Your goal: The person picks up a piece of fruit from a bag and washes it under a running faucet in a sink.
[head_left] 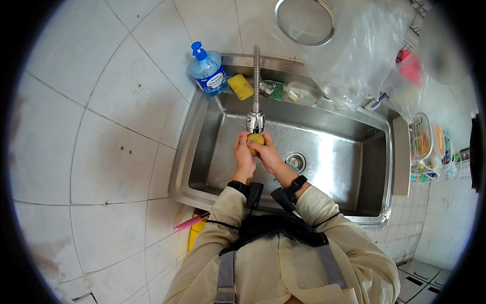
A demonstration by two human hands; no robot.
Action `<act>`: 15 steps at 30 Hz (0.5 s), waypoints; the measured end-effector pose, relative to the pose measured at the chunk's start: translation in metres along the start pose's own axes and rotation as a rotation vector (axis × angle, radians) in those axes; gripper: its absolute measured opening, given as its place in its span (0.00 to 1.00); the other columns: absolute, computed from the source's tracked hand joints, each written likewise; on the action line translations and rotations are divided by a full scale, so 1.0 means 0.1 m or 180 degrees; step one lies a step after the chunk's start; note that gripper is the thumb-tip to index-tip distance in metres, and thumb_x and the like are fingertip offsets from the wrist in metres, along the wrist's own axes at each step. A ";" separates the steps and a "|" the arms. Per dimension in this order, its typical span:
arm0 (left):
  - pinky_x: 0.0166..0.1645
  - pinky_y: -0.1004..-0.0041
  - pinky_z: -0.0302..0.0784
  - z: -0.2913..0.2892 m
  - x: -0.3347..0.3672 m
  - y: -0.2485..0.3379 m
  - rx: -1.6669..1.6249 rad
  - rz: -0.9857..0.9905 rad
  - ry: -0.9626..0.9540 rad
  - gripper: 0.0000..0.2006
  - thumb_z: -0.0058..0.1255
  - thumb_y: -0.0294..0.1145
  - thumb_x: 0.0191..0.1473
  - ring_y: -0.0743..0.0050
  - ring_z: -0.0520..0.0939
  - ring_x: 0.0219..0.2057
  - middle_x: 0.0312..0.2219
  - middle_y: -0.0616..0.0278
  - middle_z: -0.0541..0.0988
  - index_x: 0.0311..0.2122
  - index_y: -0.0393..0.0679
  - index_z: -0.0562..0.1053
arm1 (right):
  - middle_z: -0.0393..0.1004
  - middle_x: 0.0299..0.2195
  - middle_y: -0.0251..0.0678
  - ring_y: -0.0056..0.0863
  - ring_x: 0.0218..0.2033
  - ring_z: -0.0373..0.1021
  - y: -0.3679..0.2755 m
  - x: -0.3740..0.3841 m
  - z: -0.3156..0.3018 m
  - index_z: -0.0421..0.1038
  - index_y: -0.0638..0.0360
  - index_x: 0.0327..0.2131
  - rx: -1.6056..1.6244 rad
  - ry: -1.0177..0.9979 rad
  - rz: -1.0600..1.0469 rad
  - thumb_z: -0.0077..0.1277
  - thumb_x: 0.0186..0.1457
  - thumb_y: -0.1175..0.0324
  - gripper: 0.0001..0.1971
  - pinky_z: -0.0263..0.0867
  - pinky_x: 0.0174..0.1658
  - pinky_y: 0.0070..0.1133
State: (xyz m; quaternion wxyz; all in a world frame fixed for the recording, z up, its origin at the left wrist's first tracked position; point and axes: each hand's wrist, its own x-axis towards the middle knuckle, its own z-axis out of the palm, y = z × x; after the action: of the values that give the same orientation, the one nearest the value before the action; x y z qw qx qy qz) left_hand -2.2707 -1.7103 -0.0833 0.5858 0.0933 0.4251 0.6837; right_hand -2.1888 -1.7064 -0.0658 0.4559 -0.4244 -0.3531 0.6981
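Note:
Both my hands close round a small, roundish, yellow-green fruit or vegetable [256, 144], whose exact kind I cannot tell. They hold it just under the chrome spray head of the faucet [255, 122], over the left half of a steel sink [223, 172]. My left hand [244, 156] wraps its left side. My right hand [268, 153] grips it from the right, with the thumb laid across its front. Part of it is hidden by the fingers. Whether water is running onto it is hard to make out. The round drain [295, 161] lies right of my right hand.
Behind the sink's left corner stands a blue pump bottle [209, 73], beside a yellow sponge [240, 87]. A clear plastic bag [349, 55] hangs at the back right, near a round strainer [305, 23]. A pink-handled tool [188, 223] sticks out by my left sleeve.

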 end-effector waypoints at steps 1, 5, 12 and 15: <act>0.38 0.74 0.70 0.02 -0.01 0.00 -0.0014 0.0127 -0.0076 0.12 0.42 0.36 0.56 0.75 0.72 0.36 0.34 0.64 0.70 0.42 0.41 0.66 | 0.67 0.32 0.31 0.20 0.32 0.64 0.02 0.05 0.00 0.62 0.58 0.37 0.0060 0.0073 -0.0098 0.50 0.49 0.68 0.12 0.62 0.34 0.18; 0.42 0.72 0.69 0.22 -0.19 0.13 -0.0204 -0.0107 -0.0363 0.14 0.41 0.39 0.57 0.74 0.71 0.40 0.37 0.65 0.70 0.46 0.45 0.64 | 0.67 0.27 0.29 0.17 0.28 0.63 0.07 0.23 -0.09 0.66 0.58 0.34 0.0327 0.0203 -0.0254 0.45 0.51 0.70 0.06 0.61 0.31 0.16; 0.42 0.71 0.70 0.12 -0.23 0.08 0.0165 -0.0613 -0.0390 0.14 0.45 0.40 0.54 0.73 0.72 0.40 0.37 0.65 0.70 0.43 0.45 0.66 | 0.71 0.31 0.39 0.30 0.34 0.67 0.18 0.24 -0.17 0.63 0.63 0.43 -0.1975 0.0547 -0.1036 0.37 0.56 0.62 0.16 0.60 0.42 0.25; 0.40 0.70 0.71 -0.08 -0.03 -0.08 -0.0051 -0.0233 -0.0191 0.16 0.48 0.39 0.51 0.72 0.73 0.37 0.35 0.63 0.70 0.43 0.42 0.65 | 0.69 0.38 0.46 0.38 0.44 0.65 0.15 -0.01 -0.10 0.54 0.61 0.52 -0.2200 0.0149 -0.1034 0.41 0.56 0.60 0.23 0.52 0.54 0.27</act>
State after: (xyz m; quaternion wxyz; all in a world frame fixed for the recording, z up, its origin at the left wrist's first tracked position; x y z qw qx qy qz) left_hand -2.2692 -1.7166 -0.0925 0.6237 0.0935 0.4050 0.6620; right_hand -2.1844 -1.7117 -0.0830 0.3986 -0.5074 -0.6199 0.4466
